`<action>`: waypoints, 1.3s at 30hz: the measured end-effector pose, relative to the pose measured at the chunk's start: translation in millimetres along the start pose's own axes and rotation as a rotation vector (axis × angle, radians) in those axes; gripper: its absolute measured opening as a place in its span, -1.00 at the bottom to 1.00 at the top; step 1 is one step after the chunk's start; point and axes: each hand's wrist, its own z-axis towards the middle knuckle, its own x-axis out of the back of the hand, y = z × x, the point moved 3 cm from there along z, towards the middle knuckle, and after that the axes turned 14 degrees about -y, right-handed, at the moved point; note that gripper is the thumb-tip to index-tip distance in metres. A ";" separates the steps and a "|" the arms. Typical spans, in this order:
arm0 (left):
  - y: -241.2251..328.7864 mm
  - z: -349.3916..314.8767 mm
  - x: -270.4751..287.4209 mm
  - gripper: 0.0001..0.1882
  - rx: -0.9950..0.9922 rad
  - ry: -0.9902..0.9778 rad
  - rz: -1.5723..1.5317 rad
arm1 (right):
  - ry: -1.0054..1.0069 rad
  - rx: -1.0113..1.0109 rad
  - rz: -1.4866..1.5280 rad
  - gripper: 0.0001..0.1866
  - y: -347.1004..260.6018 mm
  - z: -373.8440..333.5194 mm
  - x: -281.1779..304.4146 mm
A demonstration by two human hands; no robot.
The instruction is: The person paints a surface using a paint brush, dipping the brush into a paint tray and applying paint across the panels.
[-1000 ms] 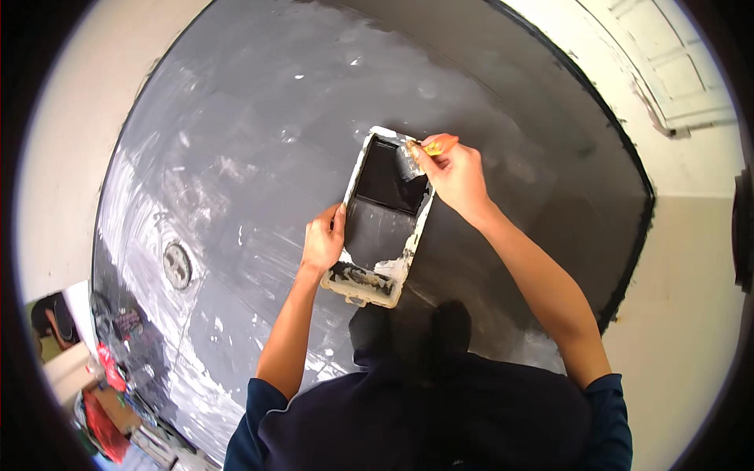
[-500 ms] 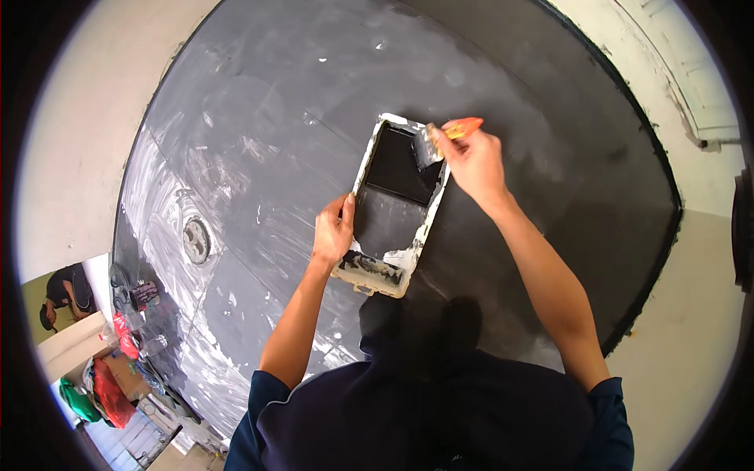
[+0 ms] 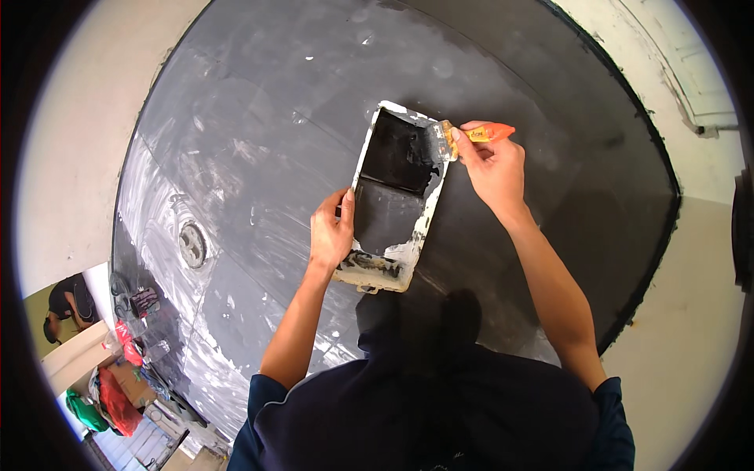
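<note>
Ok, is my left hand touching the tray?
Touching: the head view shows your left hand holding the tray by its left edge, thumb at the rim.

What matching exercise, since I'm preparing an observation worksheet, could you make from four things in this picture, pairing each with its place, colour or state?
Column one
1. Brush
2. Tray
3. Left hand
4. Round fitting

Column two
A. At the tray's left edge
B. Orange-tipped, held in the right hand
C. Among whitish streaks, to the left of the tray
D. Pale-rimmed and dark inside

Right pairs: 1-B, 2-D, 3-A, 4-C
</note>
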 end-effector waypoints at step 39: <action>5.8 -2.8 -8.1 -0.54 -0.127 0.046 0.023 | -0.199 0.047 -0.196 -0.76 9.4 11.8 -40.4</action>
